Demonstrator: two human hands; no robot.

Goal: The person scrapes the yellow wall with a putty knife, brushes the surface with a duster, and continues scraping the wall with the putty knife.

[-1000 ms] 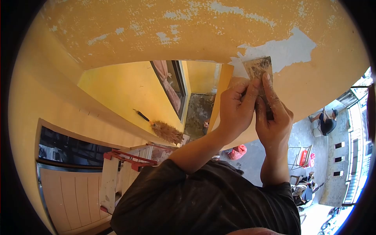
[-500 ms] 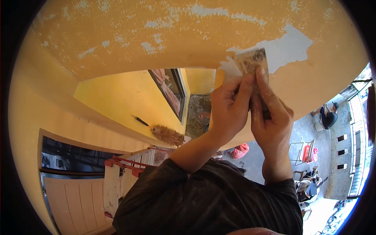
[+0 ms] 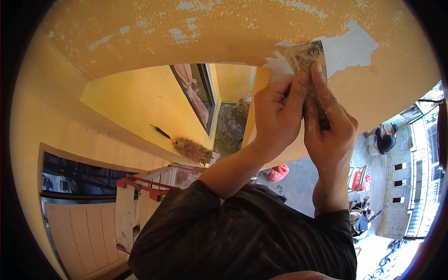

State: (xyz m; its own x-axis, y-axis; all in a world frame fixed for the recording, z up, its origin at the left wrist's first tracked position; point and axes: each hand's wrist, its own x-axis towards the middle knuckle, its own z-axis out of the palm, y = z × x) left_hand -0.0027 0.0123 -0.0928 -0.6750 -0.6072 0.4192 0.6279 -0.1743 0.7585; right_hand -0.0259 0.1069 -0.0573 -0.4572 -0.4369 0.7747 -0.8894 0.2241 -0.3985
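Note:
Both my hands are closed on one scraper (image 3: 304,57), a flat metal blade smeared with dark residue. My left hand (image 3: 280,109) grips it from the left, the thumb pointing up along the tool. From the right, my right hand (image 3: 331,123) wraps it, a finger pressed flat on the blade. The handle is mostly hidden behind my fingers. The blade lies against the orange-painted surface (image 3: 224,44) overhead, at the left part of a bare whitish patch (image 3: 352,49) with ragged edges. Smaller pale scraped spots (image 3: 177,35) dot the paint to the left.
A stepladder (image 3: 126,214) with red fittings stands at lower left. A feather duster (image 3: 192,150) rests on the yellow ledge near a curtained window (image 3: 196,95). Below on the floor are a pink-red bag (image 3: 278,172) and a folding chair (image 3: 357,179). Another person (image 3: 385,140) sits at far right.
The hands and scraper appear slightly higher and further right in view. The surroundings have shifted a little left as the camera moved. Both hands keep the same grip.

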